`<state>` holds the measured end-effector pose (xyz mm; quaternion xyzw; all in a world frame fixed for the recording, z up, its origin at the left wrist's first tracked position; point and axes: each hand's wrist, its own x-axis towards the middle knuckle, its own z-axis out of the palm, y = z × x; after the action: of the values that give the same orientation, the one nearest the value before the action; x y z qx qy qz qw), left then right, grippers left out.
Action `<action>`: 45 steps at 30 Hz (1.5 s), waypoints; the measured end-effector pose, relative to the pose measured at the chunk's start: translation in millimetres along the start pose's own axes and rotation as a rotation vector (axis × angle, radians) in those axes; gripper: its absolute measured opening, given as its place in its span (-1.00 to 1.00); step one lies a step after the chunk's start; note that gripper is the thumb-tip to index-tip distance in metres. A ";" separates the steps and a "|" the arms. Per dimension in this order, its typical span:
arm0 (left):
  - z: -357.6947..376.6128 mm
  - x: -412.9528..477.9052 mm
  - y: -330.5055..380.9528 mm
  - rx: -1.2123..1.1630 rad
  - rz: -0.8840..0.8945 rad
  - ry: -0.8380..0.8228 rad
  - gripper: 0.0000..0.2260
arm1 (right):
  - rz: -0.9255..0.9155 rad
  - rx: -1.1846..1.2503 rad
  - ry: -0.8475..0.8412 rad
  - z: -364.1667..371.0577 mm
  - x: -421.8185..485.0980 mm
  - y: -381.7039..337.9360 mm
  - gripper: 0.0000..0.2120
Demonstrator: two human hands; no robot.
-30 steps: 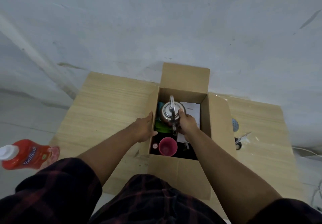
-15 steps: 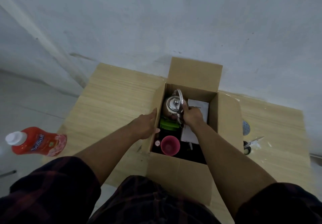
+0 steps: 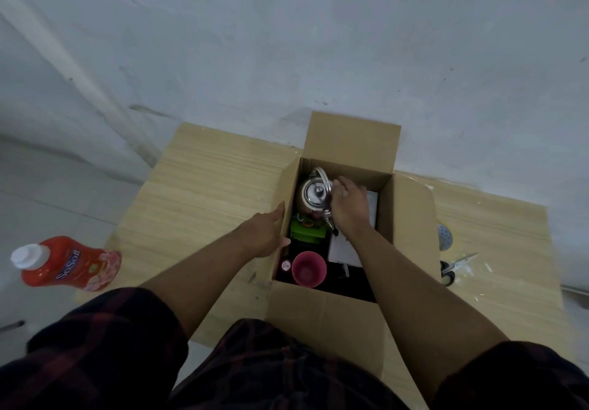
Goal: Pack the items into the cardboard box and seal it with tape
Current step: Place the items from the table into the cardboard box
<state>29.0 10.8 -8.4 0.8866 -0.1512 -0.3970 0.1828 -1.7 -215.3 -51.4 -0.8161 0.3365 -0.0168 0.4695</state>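
Here's the cardboard box (image 3: 350,142), plain brown, sitting centre frame on the pale wood bench (image 3: 207,193) with all four flaps open. The far flap stands upright against the grey wall, the right flap leans outward, and the near flap hangs toward the person's lap.

The left hand (image 3: 263,234) lies flat against the outside of the box's left wall. Its fingers are straight and its thumb rests at the wall's edge.

The right hand (image 3: 349,207) is down inside the box, right beside the arched handle of a shiny steel kettle (image 3: 314,194). It touches the handle, but whether the fingers are clamped on it or resting loose, I can't tell.

The kettle sits in the box's upper left corner, lid knob up and spout pointing toward the lower frame. Below it is a green packet (image 3: 306,234), then a pink cup (image 3: 308,270), mouth up, at the near left. A white sheet (image 3: 342,252) lies under the right forearm.

Outside the box, a red bottle (image 3: 70,264) with a white cap is at lower left. Scissors (image 3: 454,268) lie on the bench just right of the box.
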 end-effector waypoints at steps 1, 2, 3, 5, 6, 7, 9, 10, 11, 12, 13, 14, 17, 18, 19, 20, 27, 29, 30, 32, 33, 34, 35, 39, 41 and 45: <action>-0.6 -0.3 0.5 0.003 0.003 -0.004 -0.11 | -0.067 0.032 0.033 0.0 -4.0 -4.1 -0.59; -1.2 -0.8 1.0 0.007 0.005 -0.006 -0.11 | -0.141 0.033 0.052 -0.1 -9.3 -8.6 -0.62; -1.3 -1.3 1.4 0.022 0.004 -0.006 -0.11 | -0.224 0.022 0.063 0.9 -13.7 -11.0 -0.65; -1.0 -1.4 2.1 0.066 0.007 0.003 -0.11 | -0.347 -0.029 0.060 3.6 -21.5 -13.8 -0.66; -0.8 -1.0 1.9 0.081 0.007 0.006 -0.11 | -0.373 -0.075 0.059 5.4 -23.5 -13.9 -0.64; -0.6 -0.8 2.1 0.090 0.008 0.005 -0.11 | -0.388 -0.131 0.054 7.7 -24.0 -12.1 -0.60; -0.4 0.0 2.2 0.107 0.014 -0.004 -0.11 | -0.394 -0.243 -0.006 13.2 -21.5 -8.5 -0.54; -0.5 0.8 2.0 0.117 0.019 -0.006 -0.11 | -0.385 -0.304 -0.058 15.5 -20.0 -7.3 -0.50; -0.6 1.1 2.3 0.120 0.019 -0.010 -0.11 | -0.377 -0.367 -0.123 17.9 -18.2 -6.7 -0.44; -1.0 1.0 2.8 0.120 0.021 -0.014 -0.11 | -0.362 -0.435 -0.192 19.9 -18.8 -8.3 -0.35; -1.2 0.5 3.2 0.118 0.021 -0.017 -0.11 | -0.350 -0.506 -0.249 23.2 -19.4 -9.4 -0.27; -1.3 0.6 3.1 0.115 0.027 -0.016 -0.11 | -0.338 -0.576 -0.286 26.3 -21.8 -11.4 -0.21; -2.3 1.3 1.2 0.104 0.033 -0.016 -0.11 | -0.302 -0.697 -0.310 35.2 -28.0 -15.7 -0.13; -2.3 1.6 0.4 0.101 0.032 -0.017 -0.11 | -0.294 -0.707 -0.308 36.3 -29.0 -16.7 -0.14; -1.9 2.2 0.5 0.101 0.026 -0.019 -0.10 | -0.286 -0.710 -0.307 35.9 -28.6 -16.8 -0.15; -1.4 2.4 -0.9 0.103 0.019 -0.020 -0.10 | -0.280 -0.714 -0.311 35.2 -29.4 -18.2 -0.15; -1.1 1.4 -1.8 0.072 0.006 -0.016 -0.10 | -0.369 -0.813 -0.301 29.2 -25.2 -12.1 -0.26; -1.2 1.3 -1.7 0.084 0.002 -0.017 -0.10 | -0.372 -0.745 -0.268 29.2 -26.0 -7.8 -0.29; -0.8 1.4 -1.9 0.092 0.002 -0.015 -0.10 | -0.345 -0.689 -0.238 28.3 -27.2 -5.5 -0.31; -1.6 0.9 -1.2 0.100 0.011 -0.011 -0.10 | -0.280 -0.605 -0.170 23.2 -29.0 -1.8 -0.33; -2.3 0.2 -0.6 0.103 0.018 -0.013 -0.11 | -0.257 -0.576 -0.163 19.3 -28.2 0.2 -0.35; -2.9 -0.3 0.2 0.106 0.024 -0.014 -0.11 | -0.247 -0.538 -0.175 14.7 -26.4 2.1 -0.40; -3.3 -0.8 0.8 0.110 0.026 -0.015 -0.12 | -0.259 -0.503 -0.198 10.2 -23.4 3.8 -0.46; -4.8 -1.9 2.3 0.136 0.049 -0.023 -0.13 | -0.364 -0.574 -0.302 -10.8 -9.9 5.5 -0.46; -5.0 -0.7 1.4 0.136 0.056 -0.028 -0.12 | -0.377 -0.638 -0.354 -19.3 -7.2 0.8 -0.43; -3.4 1.2 -1.2 0.161 0.069 -0.018 -0.13 | -0.368 -0.620 -0.355 -24.6 -6.9 -1.8 -0.45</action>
<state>32.5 12.1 -7.7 0.8891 -0.2149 -0.3848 0.1232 -14.5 -229.3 -34.2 -0.9560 0.0876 0.1428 0.2408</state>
